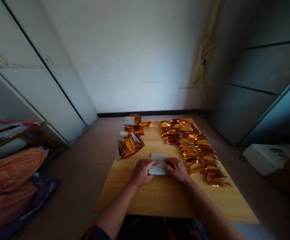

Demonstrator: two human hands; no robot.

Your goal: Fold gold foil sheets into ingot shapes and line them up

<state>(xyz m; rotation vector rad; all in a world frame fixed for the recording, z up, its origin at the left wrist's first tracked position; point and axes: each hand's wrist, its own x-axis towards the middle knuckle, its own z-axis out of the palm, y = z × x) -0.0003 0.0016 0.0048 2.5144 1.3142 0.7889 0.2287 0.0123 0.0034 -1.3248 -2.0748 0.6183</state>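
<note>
A sheet of paper (157, 170), pale grey on the side that shows, lies on the wooden table with a crease or fold across its middle. My left hand (141, 172) grips its left edge, fingers curled and thumb near the front corner. At the right edge my right hand (177, 169) has its bent fingers closed on the same sheet. Both palms are turned down, and part of the fingertips is hidden. Just beyond my left hand stands a bundle of gold foil sheets (130, 146), bent and propped up.
Many folded gold foil pieces (196, 146) lie in overlapping rows along the right side of the wooden table (159, 200). More foil sheets (134, 130) sit at the back left. Orange cloth (12, 173) is heaped at the left; a white box (266, 158) stands on the floor at the right.
</note>
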